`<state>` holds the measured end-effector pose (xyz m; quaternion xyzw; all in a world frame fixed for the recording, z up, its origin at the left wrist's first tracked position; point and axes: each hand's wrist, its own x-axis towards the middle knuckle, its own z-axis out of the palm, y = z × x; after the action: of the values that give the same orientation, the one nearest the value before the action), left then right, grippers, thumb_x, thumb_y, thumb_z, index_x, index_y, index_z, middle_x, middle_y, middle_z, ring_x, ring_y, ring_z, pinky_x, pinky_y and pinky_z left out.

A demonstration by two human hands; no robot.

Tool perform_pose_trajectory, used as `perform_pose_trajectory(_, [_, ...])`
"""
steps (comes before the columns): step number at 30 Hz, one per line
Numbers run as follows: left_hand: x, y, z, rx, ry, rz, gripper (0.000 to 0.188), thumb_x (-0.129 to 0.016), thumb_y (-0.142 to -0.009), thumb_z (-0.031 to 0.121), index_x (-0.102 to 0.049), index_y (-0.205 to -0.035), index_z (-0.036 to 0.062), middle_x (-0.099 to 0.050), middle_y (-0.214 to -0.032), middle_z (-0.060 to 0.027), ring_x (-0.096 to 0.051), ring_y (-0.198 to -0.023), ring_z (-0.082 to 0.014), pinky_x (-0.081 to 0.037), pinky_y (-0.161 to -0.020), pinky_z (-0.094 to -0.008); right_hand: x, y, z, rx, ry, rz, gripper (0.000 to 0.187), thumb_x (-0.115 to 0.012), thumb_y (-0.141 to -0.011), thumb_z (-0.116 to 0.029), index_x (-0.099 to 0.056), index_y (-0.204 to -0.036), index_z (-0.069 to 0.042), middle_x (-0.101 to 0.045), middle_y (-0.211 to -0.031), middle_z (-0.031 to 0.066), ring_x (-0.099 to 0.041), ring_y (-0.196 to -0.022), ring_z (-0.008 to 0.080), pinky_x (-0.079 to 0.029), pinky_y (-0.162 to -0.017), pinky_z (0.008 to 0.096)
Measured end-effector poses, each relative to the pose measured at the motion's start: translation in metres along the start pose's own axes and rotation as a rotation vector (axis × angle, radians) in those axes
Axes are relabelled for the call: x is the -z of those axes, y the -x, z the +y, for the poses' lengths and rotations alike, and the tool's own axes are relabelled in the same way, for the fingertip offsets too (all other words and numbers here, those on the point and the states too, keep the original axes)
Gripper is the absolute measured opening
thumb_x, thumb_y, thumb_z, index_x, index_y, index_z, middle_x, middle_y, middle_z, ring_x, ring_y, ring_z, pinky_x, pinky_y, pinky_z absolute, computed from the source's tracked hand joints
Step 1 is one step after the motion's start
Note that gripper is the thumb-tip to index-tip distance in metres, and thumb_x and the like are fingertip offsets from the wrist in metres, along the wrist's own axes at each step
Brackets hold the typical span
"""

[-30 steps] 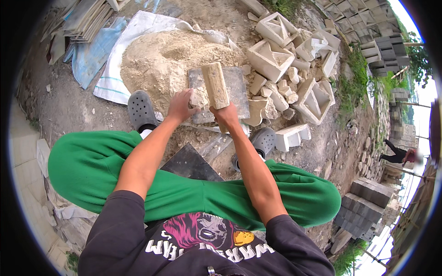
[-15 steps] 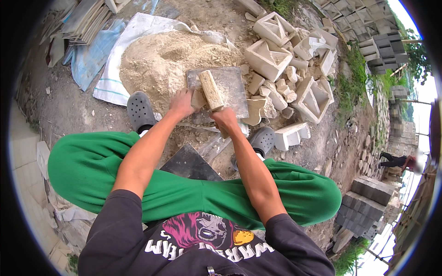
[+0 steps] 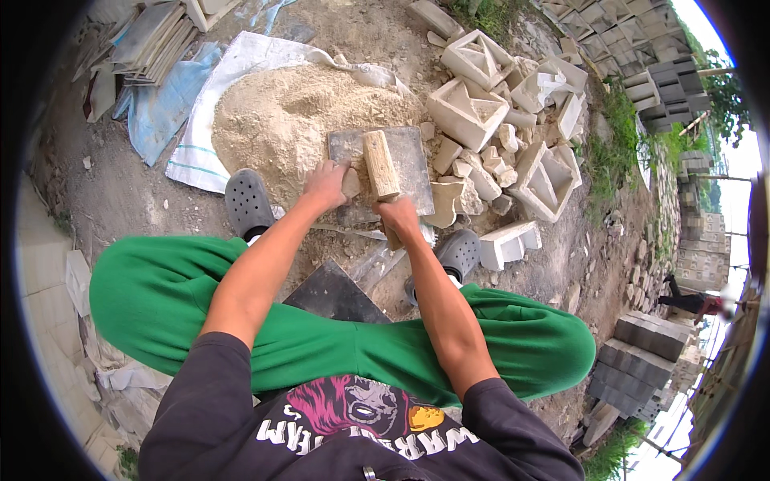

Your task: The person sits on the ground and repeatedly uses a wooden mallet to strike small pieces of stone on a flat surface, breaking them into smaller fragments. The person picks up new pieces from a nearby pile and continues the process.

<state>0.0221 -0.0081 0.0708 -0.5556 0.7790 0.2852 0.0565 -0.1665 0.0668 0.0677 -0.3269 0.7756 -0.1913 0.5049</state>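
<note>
My right hand is wrapped round the handle of a wooden mallet, whose thick, pale head is over a dark flat slab. Close on its left, my left hand grips a small tan stone chunk at the slab's left edge. I cannot tell whether the mallet touches the slab. Pale crumbs lie scattered on the slab. Behind it spreads a heap of sandy rubble on a white woven sack.
Broken pale blocks and loose chunks pile up right of the slab. A dark plate lies between my feet, which wear grey clogs. Stacked thin boards stand far left, grey blocks at right. A person is far off right.
The mallet has shifted a little to the right, away from the left hand. My left hand keeps its hold on the stone chunk. The whole view has dipped slightly.
</note>
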Motion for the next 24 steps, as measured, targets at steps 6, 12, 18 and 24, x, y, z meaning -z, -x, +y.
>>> perform_pose_trajectory(6, [-0.021, -0.018, 0.008, 0.045, 0.023, 0.089, 0.070, -0.072, -0.078, 0.031, -0.049, -0.140, 0.0094, -0.055, -0.133, -0.0136, -0.051, -0.126, -0.0322, -0.042, -0.104, -0.0483, -0.001, -0.007, 0.008, -0.010, -0.071, 0.001, 0.022, -0.072, -0.073, -0.015, -0.064, -0.073, 0.006, -0.063, -0.061, 0.0116, -0.062, -0.048, 0.0229, -0.049, -0.044, 0.0366])
perform_pose_trajectory(12, [-0.020, -0.035, 0.024, 0.153, 0.081, 0.216, 0.035, -0.067, -0.087, 0.031, -0.065, -0.113, 0.0081, -0.063, -0.122, -0.0141, -0.055, -0.119, -0.0319, -0.041, -0.100, -0.0478, -0.004, 0.001, 0.007, -0.003, -0.164, 0.005, 0.023, -0.070, -0.074, -0.015, -0.064, -0.074, 0.007, -0.062, -0.060, 0.0112, -0.062, -0.048, 0.0228, -0.049, -0.044, 0.0363])
perform_pose_trajectory(18, [-0.021, -0.039, 0.027, 0.026, 0.187, 0.260, 0.022, -0.065, -0.086, 0.025, -0.071, -0.101, 0.0106, -0.067, -0.108, -0.0110, -0.057, -0.113, -0.0308, -0.040, -0.100, -0.0456, -0.007, 0.003, 0.013, -0.018, -0.332, 0.036, 0.027, -0.071, -0.075, -0.018, -0.065, -0.076, 0.008, -0.063, -0.062, 0.0124, -0.061, -0.047, 0.0218, -0.049, -0.045, 0.0357])
perform_pose_trajectory(24, [-0.042, -0.039, 0.017, -0.205, 0.178, 0.370, 0.020, -0.069, -0.081, 0.024, -0.073, -0.098, 0.0135, -0.070, -0.106, -0.0086, -0.058, -0.113, -0.0270, -0.040, -0.098, -0.0433, 0.000, 0.000, 0.022, -0.006, -0.227, 0.063, 0.028, -0.072, -0.074, -0.018, -0.063, -0.081, 0.009, -0.062, -0.065, 0.0118, -0.062, -0.049, 0.0220, -0.049, -0.045, 0.0358])
